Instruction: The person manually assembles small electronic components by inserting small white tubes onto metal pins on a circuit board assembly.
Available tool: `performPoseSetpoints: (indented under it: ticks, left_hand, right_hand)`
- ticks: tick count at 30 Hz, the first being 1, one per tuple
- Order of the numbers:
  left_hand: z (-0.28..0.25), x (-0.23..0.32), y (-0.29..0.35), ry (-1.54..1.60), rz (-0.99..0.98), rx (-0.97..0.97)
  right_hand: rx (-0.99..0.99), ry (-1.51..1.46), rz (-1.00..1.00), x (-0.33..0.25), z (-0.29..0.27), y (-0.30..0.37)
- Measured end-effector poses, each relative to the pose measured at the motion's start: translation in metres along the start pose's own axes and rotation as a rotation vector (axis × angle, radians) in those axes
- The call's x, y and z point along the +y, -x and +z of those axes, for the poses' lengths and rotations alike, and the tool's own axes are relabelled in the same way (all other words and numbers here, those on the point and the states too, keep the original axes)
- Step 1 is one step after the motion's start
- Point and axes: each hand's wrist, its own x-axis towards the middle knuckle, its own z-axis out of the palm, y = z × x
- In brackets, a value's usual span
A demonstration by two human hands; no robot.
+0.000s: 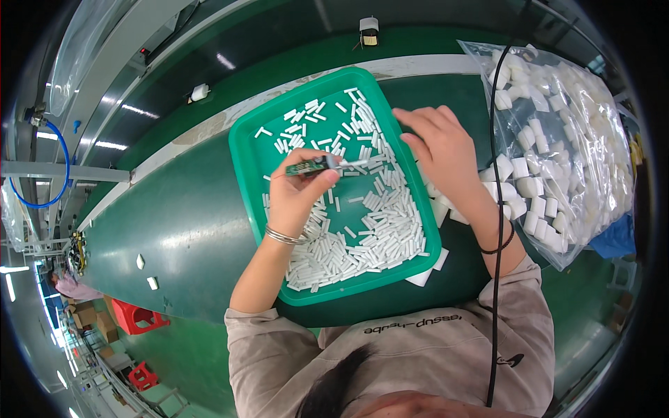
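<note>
Over the middle of a green plastic tray, my left hand is closed around a small dark-green block with a grey end, which looks like a small electronic part. A short white stick points right from its grey end; whether the two are joined I cannot tell. Many short white sticks lie loose in the tray, heaped toward its near and right sides. My right hand is at the tray's upper right rim, its fingers apart with nothing visible in them.
To the right, a clear plastic bag holds many white blocks, and several white blocks lie at its mouth. A black cable hangs down past my right arm. Two small pale pieces lie on the green table at left.
</note>
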Motion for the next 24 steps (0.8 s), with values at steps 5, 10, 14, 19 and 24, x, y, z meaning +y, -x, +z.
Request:
performPoseSetpoints:
  ticks: [5, 10, 14, 19, 24]
  left_hand:
    - [0.003, 0.000, -0.002, 0.114, -0.027, 0.047]
    - [0.000, -0.003, -0.002, 0.145, -0.030, 0.041]
    - [0.001, -0.004, -0.001, 0.180, 0.005, 0.087]
    - [0.001, -0.004, 0.000, 0.154, 0.008, 0.092]
    - [-0.002, -0.007, 0.001, 0.027, 0.133, 0.137]
  right_hand:
    - [-0.296, -0.009, 0.225, 0.021, 0.008, 0.014]
    - [-0.439, 0.014, 0.212, 0.023, 0.001, 0.009]
    - [-0.504, 0.211, 0.350, 0.008, -0.014, 0.005]
    - [-0.589, 0.233, 0.338, 0.011, -0.018, 0.005]
    - [-0.201, 0.193, 0.310, 0.015, -0.012, 0.003]
